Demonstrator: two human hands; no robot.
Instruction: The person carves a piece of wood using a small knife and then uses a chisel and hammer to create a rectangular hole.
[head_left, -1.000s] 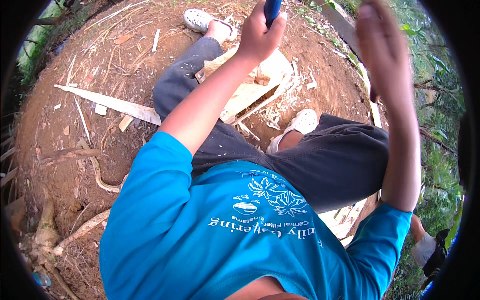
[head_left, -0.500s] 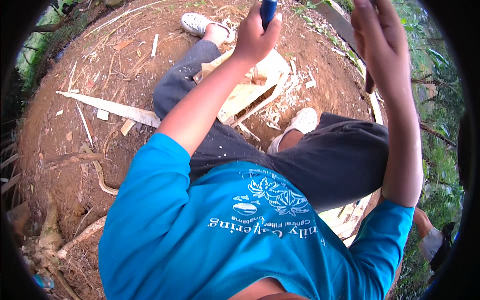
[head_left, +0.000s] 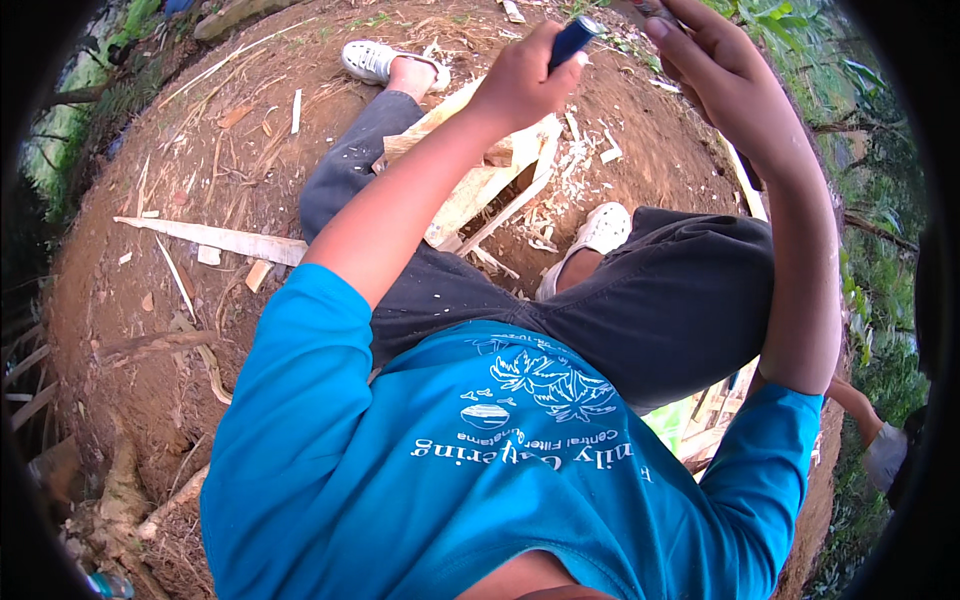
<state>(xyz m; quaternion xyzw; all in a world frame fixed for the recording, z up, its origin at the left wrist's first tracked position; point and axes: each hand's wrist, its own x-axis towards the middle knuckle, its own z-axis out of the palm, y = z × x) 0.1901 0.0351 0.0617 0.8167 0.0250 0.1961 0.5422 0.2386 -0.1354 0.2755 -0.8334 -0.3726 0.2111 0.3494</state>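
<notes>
My left hand [head_left: 525, 85], fingers wrapped round it, holds a short dark-blue cylinder [head_left: 574, 43] with a silvery round end, like a tool handle. My right hand [head_left: 715, 75] is raised at the upper right with its fingers curled. A dark stick-like handle [head_left: 750, 172] shows beside its wrist, and something reddish is at its fingertips; its kind is unclear. Below my left forearm, between my legs, lies a pale chopped piece of wood [head_left: 470, 205] with a dark hollow. Neither hand touches it.
Wood chips [head_left: 585, 150] litter the brown soil around the wood. A long pointed wood strip [head_left: 215, 233] lies at left, near roots [head_left: 120, 490]. Split wood [head_left: 705, 440] lies by my right thigh. Another person's arm [head_left: 855, 405] shows at the right edge, before green plants.
My left hand has moved slightly right and down, and the blue cylinder now tilts to the right. My right hand has turned inward, left, so the two hands are closer together.
</notes>
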